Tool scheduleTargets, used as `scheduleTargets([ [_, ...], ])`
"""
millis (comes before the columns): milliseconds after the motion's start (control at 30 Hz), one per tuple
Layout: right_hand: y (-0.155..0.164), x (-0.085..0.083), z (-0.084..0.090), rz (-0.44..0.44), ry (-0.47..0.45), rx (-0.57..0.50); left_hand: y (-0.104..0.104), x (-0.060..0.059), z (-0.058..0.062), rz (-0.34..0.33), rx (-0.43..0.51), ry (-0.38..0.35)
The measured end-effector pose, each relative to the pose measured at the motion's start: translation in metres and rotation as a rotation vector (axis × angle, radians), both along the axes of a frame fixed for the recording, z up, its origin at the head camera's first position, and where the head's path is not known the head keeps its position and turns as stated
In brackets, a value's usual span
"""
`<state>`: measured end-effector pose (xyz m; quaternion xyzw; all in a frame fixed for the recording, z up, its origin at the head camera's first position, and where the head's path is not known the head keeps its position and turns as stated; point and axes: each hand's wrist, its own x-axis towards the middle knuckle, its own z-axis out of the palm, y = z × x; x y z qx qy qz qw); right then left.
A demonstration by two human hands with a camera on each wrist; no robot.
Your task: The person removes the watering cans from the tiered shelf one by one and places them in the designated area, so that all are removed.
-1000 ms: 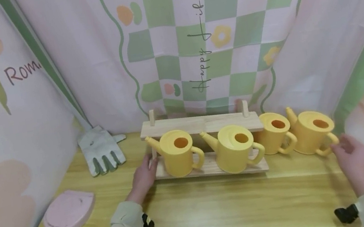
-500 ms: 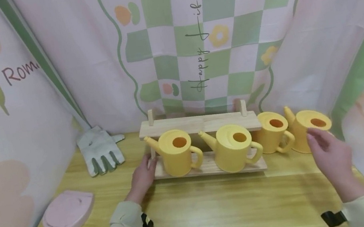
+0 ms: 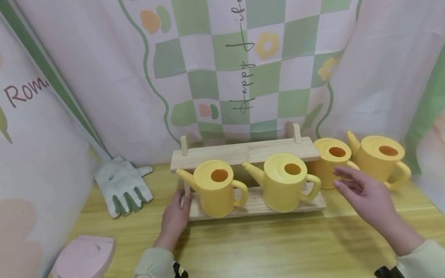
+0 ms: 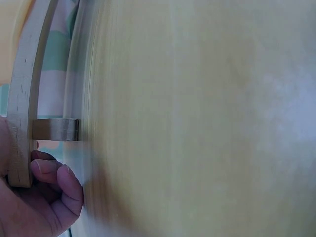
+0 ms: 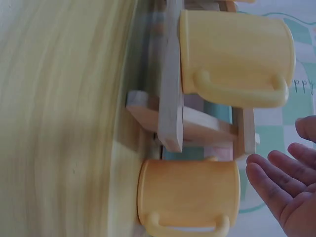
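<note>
Printed cloth with green-and-pink checks and flowers is hung round a pale wooden bench (image 3: 244, 264). Nearest, two sleeved forearms are seen. The left hand (image 3: 175, 218) is laid against the left end of a small two-tier wooden rack (image 3: 247, 152); in the left wrist view its fingers (image 4: 52, 170) are curled round the rack's end board, so the rack is gripped there. The right hand (image 3: 367, 198) is held spread and relaxed, nothing in it, just in front of the third watering can (image 3: 334, 161), which stands on the bench just beside the rack's right end; no contact with it can be made out.

For the reach to be done well, it is judged that the rack should be kept steadied by the left hand while the third can is taken by its handle, which is turned toward the right hand, and that the fourth watering can (image 3: 382, 158) close beside it should not be nudged.

Four yellow watering cans are counted: two on the rack's lower shelf, namely the first watering can (image 3: 216, 192) and the second watering can (image 3: 286, 185), and two on the bench to the right. One pink dustpan (image 3: 77, 269) is seen near the front left, and one grey glove (image 3: 123, 184) farther back on the left.
</note>
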<state>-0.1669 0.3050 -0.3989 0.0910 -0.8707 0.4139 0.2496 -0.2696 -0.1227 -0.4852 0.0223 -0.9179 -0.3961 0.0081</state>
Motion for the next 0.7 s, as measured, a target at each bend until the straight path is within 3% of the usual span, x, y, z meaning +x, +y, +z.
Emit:
scheduleTargets([
  [300, -0.012, -0.006, -0.013, 0.039, -0.036, -0.004, 0.0, -0.004, -0.006, 0.007, 0.01, -0.019],
  [700, -0.021, -0.01, -0.018, 0.009, -0.071, 0.048, 0.0, -0.003, -0.005, 0.007, 0.003, 0.008],
])
